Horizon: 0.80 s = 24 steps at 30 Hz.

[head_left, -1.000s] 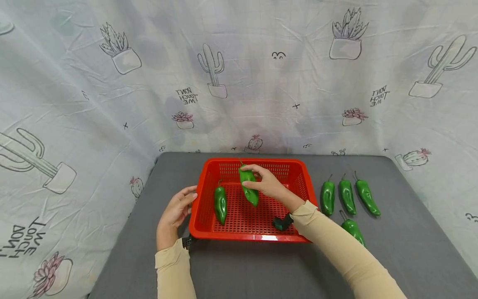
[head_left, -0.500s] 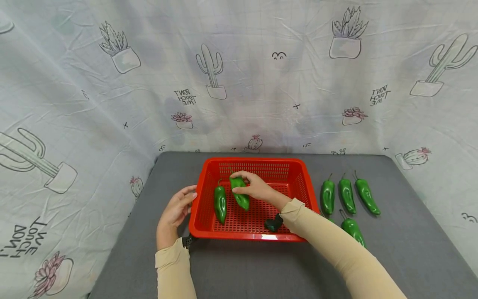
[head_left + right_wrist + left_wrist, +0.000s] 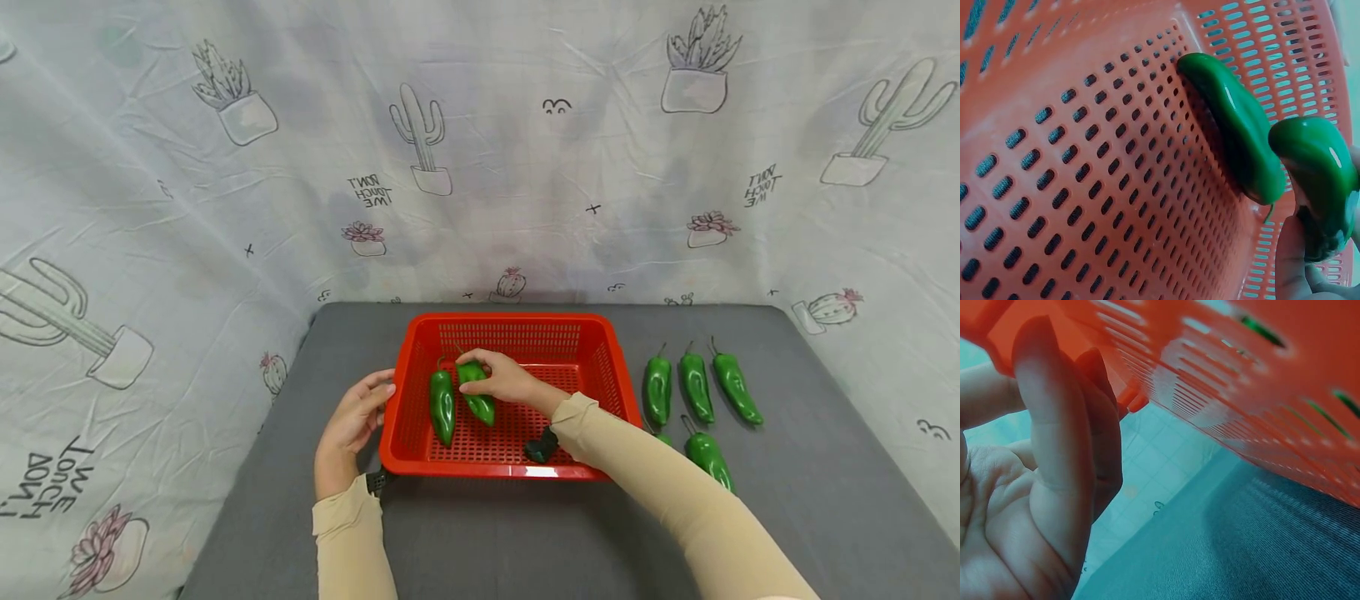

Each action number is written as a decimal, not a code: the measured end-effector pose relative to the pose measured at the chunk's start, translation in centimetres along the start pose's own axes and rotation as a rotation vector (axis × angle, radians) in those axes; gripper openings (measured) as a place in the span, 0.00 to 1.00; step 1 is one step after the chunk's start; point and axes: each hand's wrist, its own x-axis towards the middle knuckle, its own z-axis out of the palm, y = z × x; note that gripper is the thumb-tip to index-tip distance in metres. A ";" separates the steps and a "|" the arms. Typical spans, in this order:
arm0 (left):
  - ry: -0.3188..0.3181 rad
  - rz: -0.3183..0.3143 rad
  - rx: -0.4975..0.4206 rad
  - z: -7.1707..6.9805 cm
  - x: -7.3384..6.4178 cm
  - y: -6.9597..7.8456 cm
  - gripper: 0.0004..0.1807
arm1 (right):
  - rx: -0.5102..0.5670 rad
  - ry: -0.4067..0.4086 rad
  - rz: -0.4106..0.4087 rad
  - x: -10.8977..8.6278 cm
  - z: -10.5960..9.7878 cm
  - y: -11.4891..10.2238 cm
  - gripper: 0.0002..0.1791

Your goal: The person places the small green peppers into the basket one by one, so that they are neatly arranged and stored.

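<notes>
A red plastic basket with slotted walls stands on the grey table. My left hand grips its left rim; in the left wrist view the fingers bend up under that rim. Inside the basket my right hand pinches a green pepper between thumb and fingers, low over the perforated floor. The right wrist view shows this held pepper with its tip pointing away from the fingers. Left of it another green pepper lies lengthwise on the basket floor, stem toward the back.
Right of the basket, three green peppers lie in a row, the middle one among them. Nearer, another pepper lies partly behind the right sleeve, which also mostly covers one more. A patterned cloth hangs behind the table.
My right hand has moved left and down inside the basket with the pepper, bringing it beside the lying one. The left hand has stayed at the rim.
</notes>
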 end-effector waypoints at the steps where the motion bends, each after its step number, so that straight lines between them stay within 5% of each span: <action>1: 0.002 -0.002 -0.004 0.1 -0.1 0.1 0.19 | -0.015 0.000 0.003 0.1 0.1 0.1 0.26; 15: -0.010 0.009 0.014 0.8 -0.5 1.0 0.21 | -0.216 -0.058 0.026 0.7 0.8 0.5 0.29; 24: 0.006 0.026 -0.007 -0.1 0.1 -0.4 0.17 | -0.247 -0.090 0.007 0.9 1.0 1.0 0.30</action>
